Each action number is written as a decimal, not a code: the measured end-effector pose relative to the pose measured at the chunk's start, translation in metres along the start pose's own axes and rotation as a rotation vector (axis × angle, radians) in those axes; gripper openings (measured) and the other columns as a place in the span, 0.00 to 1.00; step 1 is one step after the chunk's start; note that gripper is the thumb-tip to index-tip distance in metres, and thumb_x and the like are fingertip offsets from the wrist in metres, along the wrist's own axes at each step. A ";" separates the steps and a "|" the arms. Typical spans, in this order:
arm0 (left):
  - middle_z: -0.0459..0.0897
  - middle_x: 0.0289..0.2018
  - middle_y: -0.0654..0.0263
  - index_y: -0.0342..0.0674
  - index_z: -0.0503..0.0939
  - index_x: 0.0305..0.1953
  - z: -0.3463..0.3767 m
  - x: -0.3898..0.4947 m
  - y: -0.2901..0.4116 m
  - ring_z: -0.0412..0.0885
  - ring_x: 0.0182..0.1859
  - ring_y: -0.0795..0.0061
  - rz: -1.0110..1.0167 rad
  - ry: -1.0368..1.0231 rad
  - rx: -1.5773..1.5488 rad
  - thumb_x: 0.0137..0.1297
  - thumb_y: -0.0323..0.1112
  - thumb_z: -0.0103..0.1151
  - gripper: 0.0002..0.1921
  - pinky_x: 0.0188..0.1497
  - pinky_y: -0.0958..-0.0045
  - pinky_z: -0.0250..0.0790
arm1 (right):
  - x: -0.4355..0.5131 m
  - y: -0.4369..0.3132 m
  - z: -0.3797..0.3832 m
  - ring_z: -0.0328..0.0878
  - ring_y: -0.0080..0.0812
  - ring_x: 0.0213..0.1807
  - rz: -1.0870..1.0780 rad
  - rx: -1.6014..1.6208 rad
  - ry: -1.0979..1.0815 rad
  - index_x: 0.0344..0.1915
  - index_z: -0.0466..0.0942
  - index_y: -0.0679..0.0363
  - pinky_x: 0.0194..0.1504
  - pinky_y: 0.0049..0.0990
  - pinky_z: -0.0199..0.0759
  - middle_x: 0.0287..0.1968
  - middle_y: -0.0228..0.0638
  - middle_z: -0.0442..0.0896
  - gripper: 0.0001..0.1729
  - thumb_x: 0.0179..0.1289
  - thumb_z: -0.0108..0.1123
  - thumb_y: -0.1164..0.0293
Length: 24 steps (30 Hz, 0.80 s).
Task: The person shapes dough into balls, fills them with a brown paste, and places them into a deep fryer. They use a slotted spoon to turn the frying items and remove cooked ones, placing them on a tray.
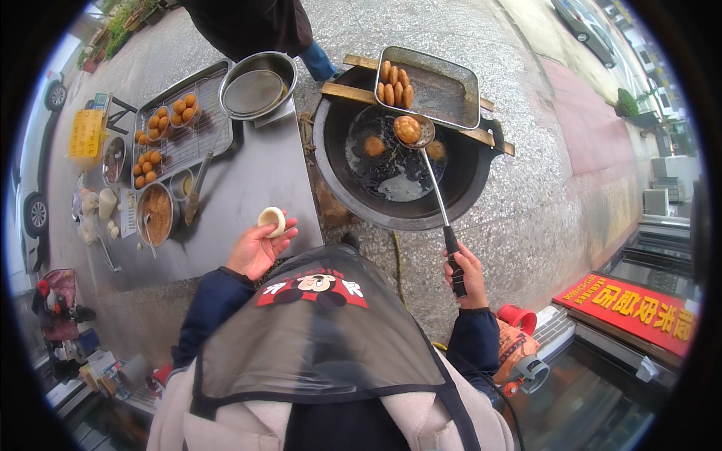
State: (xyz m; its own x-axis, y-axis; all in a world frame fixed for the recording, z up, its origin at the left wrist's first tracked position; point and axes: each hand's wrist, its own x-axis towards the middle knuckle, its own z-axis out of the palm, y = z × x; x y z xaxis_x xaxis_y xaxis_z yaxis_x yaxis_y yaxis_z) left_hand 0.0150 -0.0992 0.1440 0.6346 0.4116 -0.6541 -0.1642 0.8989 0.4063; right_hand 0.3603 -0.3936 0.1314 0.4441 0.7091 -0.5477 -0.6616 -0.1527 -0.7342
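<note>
My left hand (254,252) holds a pale, cup-shaped piece of dough (272,221) near the steel table's front corner. In my right hand (470,275) is the black handle of a perforated skimmer (435,183). Its bowl carries a browned fried cake (407,130) above a large black wok (389,219). Two more cakes float in the bubbling oil, one brown cake (374,146) at left and another cake (436,149) partly behind the skimmer. A wire-mesh basket (451,93) rests on wooden slats across the wok's far side, with several fried cakes (396,84) at its left end.
On the steel table (254,169) stand a rack tray (211,127) with several fried balls, a steel basin (231,104), a bowl of brown filling (158,206) and a wooden-handled tool (194,200). A person (254,25) stands beyond. An orange gas cylinder (513,346) is at right.
</note>
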 end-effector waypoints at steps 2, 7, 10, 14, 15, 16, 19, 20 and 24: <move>0.75 0.56 0.54 0.36 0.66 0.62 0.001 0.001 0.000 0.79 0.53 0.65 -0.017 -0.004 0.013 0.70 0.29 0.45 0.19 0.49 0.73 0.79 | 0.005 -0.008 0.000 0.72 0.21 0.27 -0.020 0.001 0.016 0.65 0.64 0.65 0.22 0.19 0.67 0.43 0.36 0.77 0.25 0.69 0.49 0.73; 0.76 0.55 0.54 0.35 0.66 0.62 -0.001 -0.003 -0.001 0.79 0.53 0.65 -0.003 0.007 0.030 0.71 0.29 0.45 0.20 0.49 0.72 0.79 | 0.067 -0.021 0.006 0.73 0.21 0.26 -0.160 0.002 0.043 0.63 0.67 0.63 0.21 0.20 0.67 0.39 0.33 0.78 0.23 0.69 0.50 0.73; 0.75 0.55 0.54 0.36 0.65 0.62 -0.006 -0.010 -0.003 0.79 0.53 0.66 0.010 0.020 0.025 0.71 0.29 0.44 0.19 0.50 0.71 0.78 | 0.118 -0.025 0.013 0.73 0.21 0.25 -0.183 -0.042 0.109 0.59 0.71 0.62 0.21 0.20 0.67 0.36 0.32 0.78 0.19 0.68 0.50 0.73; 0.75 0.55 0.55 0.36 0.65 0.62 -0.013 -0.022 -0.006 0.78 0.54 0.67 0.040 0.062 -0.008 0.71 0.29 0.43 0.20 0.51 0.71 0.78 | 0.172 -0.026 0.025 0.74 0.22 0.25 -0.189 -0.065 0.127 0.53 0.73 0.63 0.21 0.20 0.68 0.34 0.33 0.78 0.15 0.68 0.51 0.73; 0.75 0.55 0.55 0.36 0.65 0.62 -0.015 -0.025 -0.007 0.78 0.54 0.67 0.049 0.100 -0.008 0.71 0.29 0.43 0.20 0.51 0.71 0.78 | 0.183 -0.025 0.027 0.73 0.21 0.24 -0.200 -0.068 0.102 0.49 0.73 0.62 0.21 0.20 0.67 0.33 0.32 0.77 0.12 0.68 0.50 0.73; 0.75 0.56 0.55 0.36 0.65 0.62 -0.017 -0.028 -0.007 0.78 0.54 0.67 0.054 0.115 -0.023 0.71 0.29 0.44 0.20 0.51 0.71 0.78 | 0.192 -0.024 0.030 0.73 0.21 0.24 -0.199 -0.074 0.103 0.45 0.74 0.61 0.21 0.20 0.66 0.32 0.30 0.77 0.09 0.68 0.50 0.73; 0.77 0.54 0.54 0.36 0.67 0.60 -0.020 -0.035 -0.009 0.79 0.53 0.65 0.094 0.126 -0.040 0.71 0.28 0.43 0.18 0.49 0.71 0.78 | 0.213 -0.017 0.039 0.72 0.20 0.23 -0.209 -0.109 0.119 0.40 0.74 0.59 0.20 0.21 0.65 0.30 0.28 0.76 0.05 0.67 0.51 0.73; 0.77 0.54 0.54 0.36 0.67 0.60 -0.021 -0.036 -0.009 0.79 0.53 0.65 0.091 0.138 -0.046 0.71 0.28 0.43 0.18 0.49 0.70 0.78 | 0.218 -0.014 0.042 0.72 0.19 0.23 -0.216 -0.133 0.125 0.40 0.73 0.59 0.20 0.21 0.65 0.29 0.28 0.75 0.05 0.66 0.51 0.73; 0.77 0.54 0.54 0.36 0.67 0.60 -0.024 -0.037 -0.010 0.79 0.53 0.65 0.088 0.122 -0.068 0.71 0.28 0.43 0.18 0.49 0.70 0.78 | 0.232 -0.002 0.052 0.72 0.19 0.21 -0.265 -0.185 0.161 0.42 0.73 0.64 0.19 0.21 0.64 0.27 0.27 0.73 0.07 0.65 0.51 0.74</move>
State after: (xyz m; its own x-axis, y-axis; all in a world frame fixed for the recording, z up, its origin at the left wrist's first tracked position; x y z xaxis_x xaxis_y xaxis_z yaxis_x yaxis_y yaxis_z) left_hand -0.0249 -0.1198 0.1487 0.5197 0.5005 -0.6923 -0.2685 0.8650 0.4238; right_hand 0.4331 -0.1929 0.0264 0.6849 0.6252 -0.3742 -0.3970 -0.1105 -0.9111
